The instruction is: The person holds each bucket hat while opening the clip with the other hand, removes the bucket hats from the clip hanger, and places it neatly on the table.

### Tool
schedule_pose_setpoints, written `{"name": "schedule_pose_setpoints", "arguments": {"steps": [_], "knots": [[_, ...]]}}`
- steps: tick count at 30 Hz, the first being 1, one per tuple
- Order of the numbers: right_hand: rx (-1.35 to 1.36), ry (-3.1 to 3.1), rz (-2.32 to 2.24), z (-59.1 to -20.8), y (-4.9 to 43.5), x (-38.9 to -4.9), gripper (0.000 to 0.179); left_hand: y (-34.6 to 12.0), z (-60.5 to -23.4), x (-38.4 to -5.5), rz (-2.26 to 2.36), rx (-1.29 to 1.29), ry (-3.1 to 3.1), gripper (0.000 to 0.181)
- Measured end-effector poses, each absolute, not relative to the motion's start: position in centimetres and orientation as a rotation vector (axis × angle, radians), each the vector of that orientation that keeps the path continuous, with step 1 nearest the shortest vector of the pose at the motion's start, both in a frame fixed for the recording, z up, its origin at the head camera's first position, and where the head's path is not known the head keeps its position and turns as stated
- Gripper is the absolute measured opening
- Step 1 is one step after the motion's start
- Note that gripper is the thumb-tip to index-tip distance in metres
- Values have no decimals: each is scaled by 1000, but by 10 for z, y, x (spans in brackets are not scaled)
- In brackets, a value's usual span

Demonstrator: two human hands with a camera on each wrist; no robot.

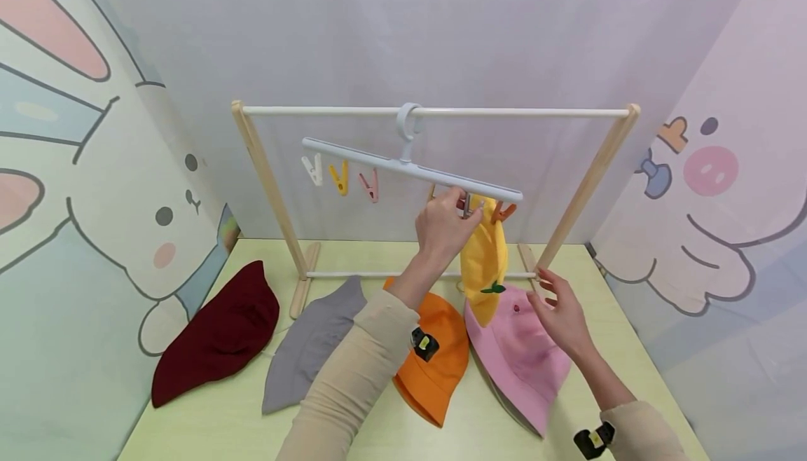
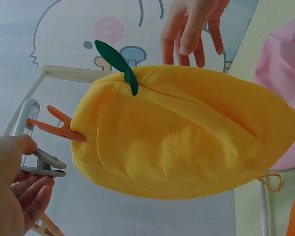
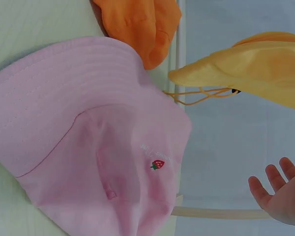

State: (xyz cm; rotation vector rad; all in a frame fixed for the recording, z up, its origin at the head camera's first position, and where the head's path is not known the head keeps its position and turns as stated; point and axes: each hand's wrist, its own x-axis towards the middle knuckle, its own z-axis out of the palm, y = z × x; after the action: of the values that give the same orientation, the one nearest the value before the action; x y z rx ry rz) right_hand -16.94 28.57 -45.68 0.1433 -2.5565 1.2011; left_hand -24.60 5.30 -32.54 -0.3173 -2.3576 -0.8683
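Observation:
A yellow bucket hat [image 2: 187, 142] with a green leaf hangs from an orange clip [image 2: 59, 125] at the low end of the tilted light-blue hanger [image 1: 372, 160]. My left hand [image 1: 444, 226] is up at the hanger, beside the hat's top. Its thumb and fingers pinch a grey clip [image 2: 48, 164], whose tip is just short of the hat in the left wrist view. Lower down and to the right of the hat, my right hand [image 1: 562, 312] holds nothing, its fingers loosely spread. Below it lies a pink bucket hat [image 3: 98, 128] with a strawberry mark.
The hanger hooks on the white rail [image 1: 529, 112] of a wooden-legged rack. White [image 1: 313, 169], yellow [image 1: 339, 178] and pink clips [image 1: 370, 186] hang at its high end. Orange [image 1: 435, 370], grey [image 1: 315, 342] and dark red bucket hats [image 1: 221, 335] lie on the table [image 1: 208, 433].

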Motion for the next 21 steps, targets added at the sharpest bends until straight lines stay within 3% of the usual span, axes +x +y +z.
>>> {"name": "schedule_pose_setpoints", "arguments": {"steps": [21], "knots": [[335,-2546,1312,-444,257,-156,67,52,-328,-248,-867,-316,-2358,23]]}}
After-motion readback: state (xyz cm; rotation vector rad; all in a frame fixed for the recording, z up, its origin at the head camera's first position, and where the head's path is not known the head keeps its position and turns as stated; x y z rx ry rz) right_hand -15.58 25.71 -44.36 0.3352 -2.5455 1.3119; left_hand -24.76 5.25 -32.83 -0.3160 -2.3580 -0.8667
